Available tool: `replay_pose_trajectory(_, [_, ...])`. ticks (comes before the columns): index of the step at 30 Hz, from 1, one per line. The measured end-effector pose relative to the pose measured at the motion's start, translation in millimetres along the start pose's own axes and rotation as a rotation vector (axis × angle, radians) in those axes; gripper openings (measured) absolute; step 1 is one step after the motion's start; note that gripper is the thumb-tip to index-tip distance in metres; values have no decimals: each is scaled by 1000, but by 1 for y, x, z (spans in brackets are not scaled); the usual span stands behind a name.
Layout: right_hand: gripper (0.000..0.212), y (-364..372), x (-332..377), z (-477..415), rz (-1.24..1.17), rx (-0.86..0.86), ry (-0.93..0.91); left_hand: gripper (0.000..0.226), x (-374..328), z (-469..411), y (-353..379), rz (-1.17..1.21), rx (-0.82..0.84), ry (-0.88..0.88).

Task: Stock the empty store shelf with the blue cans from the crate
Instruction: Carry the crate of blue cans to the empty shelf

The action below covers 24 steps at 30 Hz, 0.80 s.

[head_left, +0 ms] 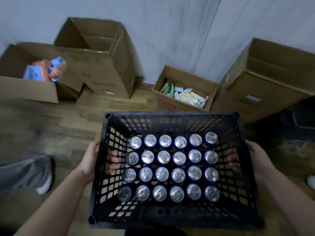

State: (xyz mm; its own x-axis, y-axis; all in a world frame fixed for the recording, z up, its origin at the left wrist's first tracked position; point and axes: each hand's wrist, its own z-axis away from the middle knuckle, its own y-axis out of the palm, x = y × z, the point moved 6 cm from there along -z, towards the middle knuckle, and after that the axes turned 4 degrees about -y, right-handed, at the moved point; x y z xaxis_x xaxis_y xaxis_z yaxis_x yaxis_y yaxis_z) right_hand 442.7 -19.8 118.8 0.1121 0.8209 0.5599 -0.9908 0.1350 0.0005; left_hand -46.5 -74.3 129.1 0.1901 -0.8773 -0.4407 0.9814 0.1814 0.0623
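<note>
At lower centre of the frame, the black plastic crate (170,115) is gripped at its side slots by the left hand (89,159) and right hand (255,159), each curled through the lattice. Packed with upright blue cans (163,157), it is judged heavy yet rigid, so both side grips are needed.

Stockroom — cartons (170,103) of packaged goods (187,97).

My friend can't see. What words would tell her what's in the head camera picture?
A left hand and a right hand grip the sides of a black plastic crate holding four rows of six blue cans, seen from above. Open cardboard boxes stand on the wooden floor behind it.
</note>
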Motion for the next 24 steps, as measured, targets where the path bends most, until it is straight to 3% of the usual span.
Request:
replay_pose_trajectory(7, [56, 35, 115, 106, 111, 129, -25, 67, -41, 161, -14, 208, -93, 31])
replay_pose_trajectory(12, [58, 58, 168, 139, 221, 253, -80, 61, -34, 225, -18, 320, -174, 100])
replay_pose_trajectory(18, [49, 107, 212, 159, 462, 451, -193, 62, 52, 278, 1, 553, -308, 158])
replay_pose_trajectory(24, [58, 183, 199, 197, 730, 709, -183, 68, 181, 326, 42, 875, -469, 135])
